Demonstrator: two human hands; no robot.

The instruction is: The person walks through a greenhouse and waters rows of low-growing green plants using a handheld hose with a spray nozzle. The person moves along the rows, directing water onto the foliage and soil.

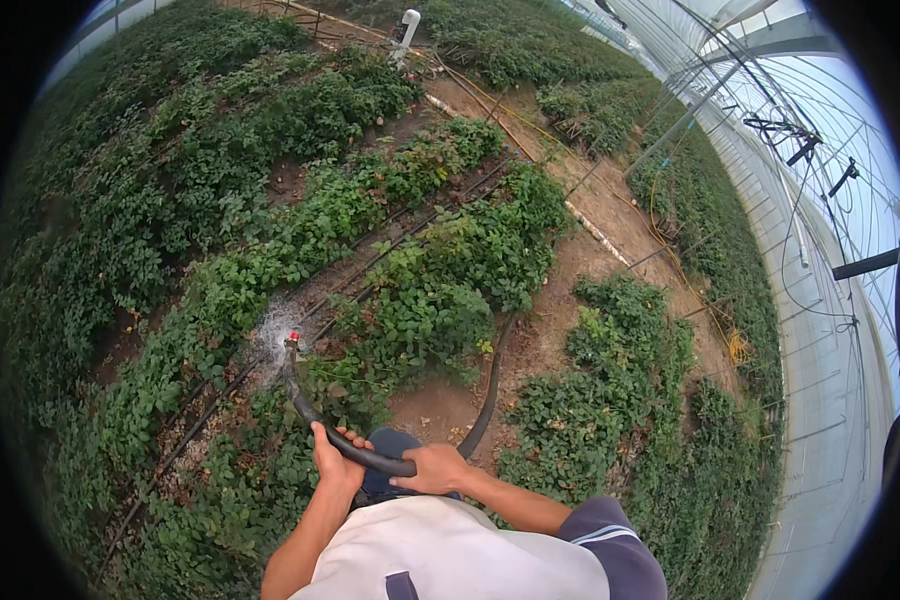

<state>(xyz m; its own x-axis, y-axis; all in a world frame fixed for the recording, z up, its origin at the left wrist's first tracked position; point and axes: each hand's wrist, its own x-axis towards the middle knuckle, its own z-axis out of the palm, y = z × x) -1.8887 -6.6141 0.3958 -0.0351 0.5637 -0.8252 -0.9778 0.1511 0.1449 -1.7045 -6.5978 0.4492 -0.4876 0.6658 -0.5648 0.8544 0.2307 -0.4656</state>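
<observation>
A thick black hose (365, 455) curves across in front of my body. Toward its spraying end, my left hand (336, 455) grips it from below. My right hand (436, 469) is closed around it further back, at the right, near my waist. At the hose's tip is a red fitting (293, 336), with water spray (274, 330) bursting around it above the soil between plant rows. Behind my right hand the hose is hidden; a length of black hose shows again at the right (487, 405) and runs up beneath the leafy plants (435, 307).
Black drip lines (202, 420) run diagonally between the rows. A white standpipe (405, 34) rises at the top. Beyond the bare soil path (562, 172) lie a yellow hose (667, 247) and a metal post (682, 120). Plastic greenhouse sheeting (817, 420) borders the right side.
</observation>
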